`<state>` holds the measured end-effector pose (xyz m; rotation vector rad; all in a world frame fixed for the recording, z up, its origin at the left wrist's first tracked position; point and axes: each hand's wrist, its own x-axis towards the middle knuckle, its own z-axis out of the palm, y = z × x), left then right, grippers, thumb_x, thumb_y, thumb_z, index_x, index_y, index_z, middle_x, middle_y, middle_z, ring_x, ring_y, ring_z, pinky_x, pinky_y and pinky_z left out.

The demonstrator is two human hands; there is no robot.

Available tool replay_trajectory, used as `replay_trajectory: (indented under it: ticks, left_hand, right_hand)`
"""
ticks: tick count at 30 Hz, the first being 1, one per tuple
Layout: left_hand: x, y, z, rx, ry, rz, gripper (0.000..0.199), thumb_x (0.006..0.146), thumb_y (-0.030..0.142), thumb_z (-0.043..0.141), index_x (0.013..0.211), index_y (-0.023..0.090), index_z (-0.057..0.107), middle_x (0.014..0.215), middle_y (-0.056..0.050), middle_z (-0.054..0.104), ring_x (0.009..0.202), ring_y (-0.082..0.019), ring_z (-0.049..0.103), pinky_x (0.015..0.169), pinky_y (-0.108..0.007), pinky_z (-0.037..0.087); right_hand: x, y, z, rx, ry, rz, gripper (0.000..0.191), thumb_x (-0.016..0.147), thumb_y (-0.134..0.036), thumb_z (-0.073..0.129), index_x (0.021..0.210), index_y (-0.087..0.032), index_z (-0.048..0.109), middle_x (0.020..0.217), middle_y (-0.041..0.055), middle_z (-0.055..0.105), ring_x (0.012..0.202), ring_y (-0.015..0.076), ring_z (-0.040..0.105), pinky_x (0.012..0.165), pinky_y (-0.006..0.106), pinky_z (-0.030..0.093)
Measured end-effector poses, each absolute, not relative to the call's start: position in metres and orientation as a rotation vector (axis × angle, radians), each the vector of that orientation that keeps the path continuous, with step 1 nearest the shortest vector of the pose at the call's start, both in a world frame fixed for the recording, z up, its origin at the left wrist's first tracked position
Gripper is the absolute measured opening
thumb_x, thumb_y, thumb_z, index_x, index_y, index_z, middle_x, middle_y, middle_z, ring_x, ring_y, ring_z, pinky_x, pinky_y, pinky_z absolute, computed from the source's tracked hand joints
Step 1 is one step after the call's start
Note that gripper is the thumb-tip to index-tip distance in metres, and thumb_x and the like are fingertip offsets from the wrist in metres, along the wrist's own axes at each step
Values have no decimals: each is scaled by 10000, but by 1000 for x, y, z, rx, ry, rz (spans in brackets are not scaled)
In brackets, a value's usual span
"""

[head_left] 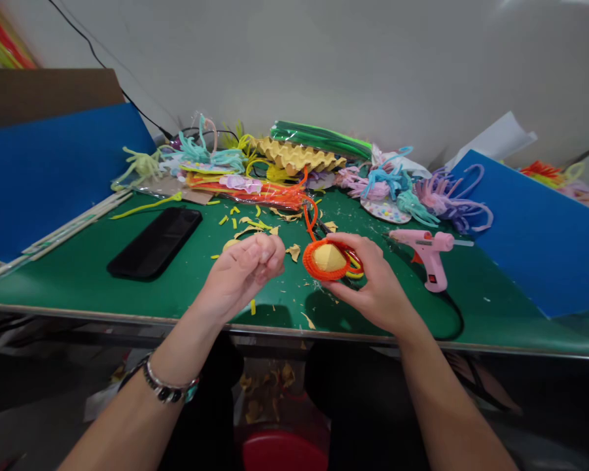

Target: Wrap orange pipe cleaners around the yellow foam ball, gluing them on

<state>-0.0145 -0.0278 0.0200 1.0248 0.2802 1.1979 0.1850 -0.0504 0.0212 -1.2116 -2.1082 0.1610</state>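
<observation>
My right hand (368, 275) grips a cup of yellow egg-carton card with orange pipe cleaner wound round its rim (328, 258), held above the front of the green table. A loop of orange pipe cleaner (310, 219) rises behind the cup. To the left of it, apart from the cup, my left hand (250, 265) is closed with the fingertips pressed together. Whatever those fingers may hold is hidden. Yellow loops (354, 265) show just behind my right fingers.
A black phone (156, 243) lies at left, a pink glue gun (429, 252) at right. Card scraps (293, 252) litter the green table (167, 297). Behind are an egg carton (294, 156), bagged orange pipe cleaners (269, 194) and pastel pipe-cleaner figures (397, 183). Blue boards (535, 229) flank the table.
</observation>
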Motion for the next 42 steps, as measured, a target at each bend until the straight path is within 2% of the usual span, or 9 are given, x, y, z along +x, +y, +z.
replay_trajectory:
  ticks: [10, 24, 34, 38, 42]
  left_hand:
    - [-15, -29, 20, 1026, 273, 1174, 287, 710, 337, 705, 591, 145, 527, 581, 42, 422, 445, -40, 282, 438, -195, 226]
    - [-15, -27, 19, 1092, 294, 1092, 379, 689, 347, 659, 496, 161, 391, 518, 56, 323, 427, -46, 258, 420, -225, 159]
    - [-14, -28, 21, 1129, 293, 1056, 425, 667, 377, 673, 482, 172, 349, 503, 62, 309, 404, -40, 225, 407, -214, 165]
    - [-14, -29, 21, 1106, 270, 1051, 437, 699, 346, 658, 481, 166, 325, 495, 71, 288, 386, -26, 203, 412, -215, 153]
    - [-15, -29, 21, 1053, 218, 1085, 461, 760, 342, 605, 476, 163, 289, 473, 74, 277, 371, -24, 223, 435, -215, 207]
  right_hand:
    - [185, -50, 22, -1236, -2107, 154, 418, 768, -294, 600, 1159, -271, 454, 1152, 65, 570, 1053, 254, 525, 866, 401, 384]
    - [185, -50, 21, -1223, -2106, 163, 431, 763, -297, 608, 1166, -279, 456, 1138, 54, 576, 1036, 245, 534, 871, 390, 385]
    - [185, -50, 21, -1231, -2105, 153, 428, 760, -294, 604, 1162, -280, 458, 1147, 58, 574, 1043, 255, 528, 864, 395, 384]
    - [185, -50, 21, -1230, -2107, 159, 425, 763, -283, 602, 1161, -273, 454, 1147, 58, 572, 1040, 251, 528, 865, 394, 381]
    - [185, -50, 22, -1240, -2107, 161, 418, 762, -280, 607, 1152, -270, 455, 1147, 60, 572, 1039, 251, 529, 859, 396, 382]
